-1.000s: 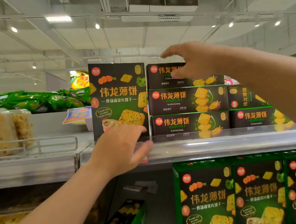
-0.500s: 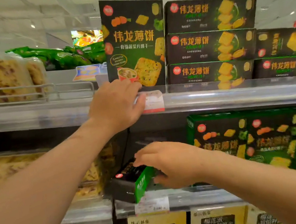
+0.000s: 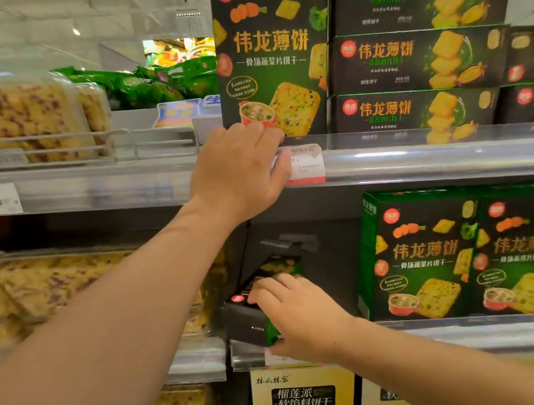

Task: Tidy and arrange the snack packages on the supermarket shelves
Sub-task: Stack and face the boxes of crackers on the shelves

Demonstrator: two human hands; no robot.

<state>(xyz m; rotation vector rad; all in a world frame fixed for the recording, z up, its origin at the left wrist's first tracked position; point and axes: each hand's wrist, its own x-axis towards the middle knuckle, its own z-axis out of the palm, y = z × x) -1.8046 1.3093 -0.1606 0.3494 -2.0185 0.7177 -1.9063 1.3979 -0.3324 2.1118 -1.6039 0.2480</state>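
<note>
On the middle shelf [image 3: 450, 324], the right hand [image 3: 301, 315] grips a fallen dark cracker box [image 3: 260, 304], fingers over its top face and thumb seemingly beneath. Above, the left hand [image 3: 240, 171] rests with relaxed fingers on the top shelf edge [image 3: 442, 155], touching the base of an upright cracker box [image 3: 271, 52] beside a price tag [image 3: 305, 165].
</note>
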